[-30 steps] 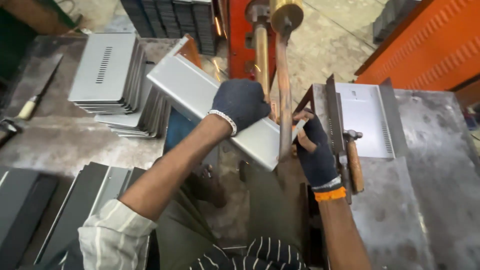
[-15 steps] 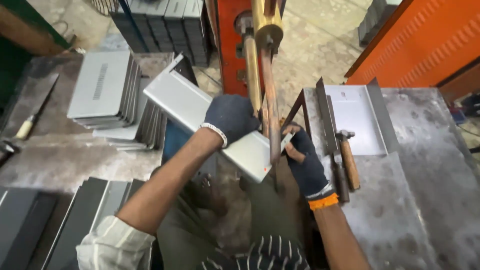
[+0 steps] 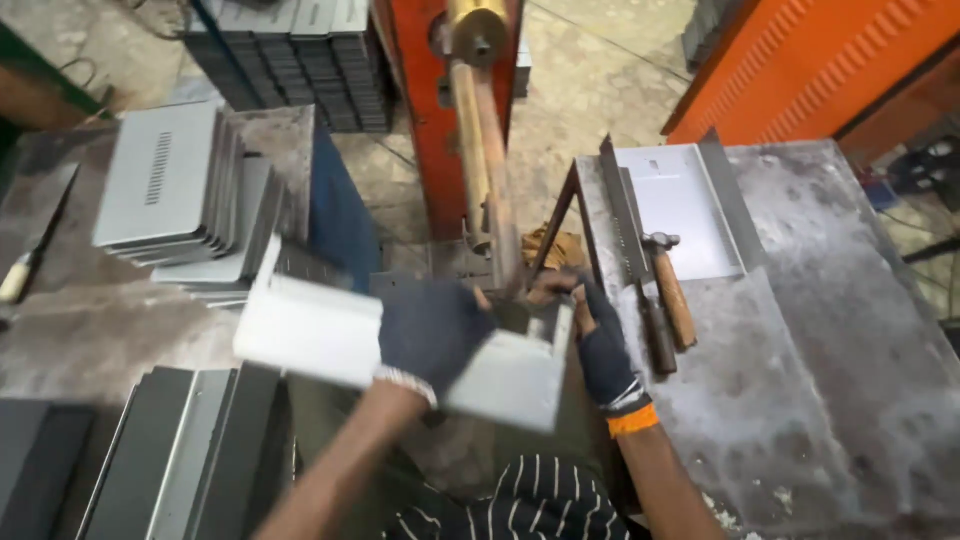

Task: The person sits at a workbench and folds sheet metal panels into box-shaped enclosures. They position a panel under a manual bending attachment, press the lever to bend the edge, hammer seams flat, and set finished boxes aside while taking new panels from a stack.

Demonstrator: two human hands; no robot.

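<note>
A long grey folded sheet-metal panel lies across in front of me, under the copper arms of a welding machine. My left hand, in a dark glove, grips the panel's middle from above. My right hand, in a dark fingerless glove with an orange cuff, holds the panel's right end next to the lower copper arm. The panel is blurred from motion.
Stacks of grey slotted panels sit on the left bench, with darker panels lower left. On the right steel table lie a hammer, a flat file and a grey tray. An orange cabinet stands behind.
The panel has swung from a steep diagonal to nearly level and come down toward me. Both hands moved lower with it, and my view has tilted downward.
</note>
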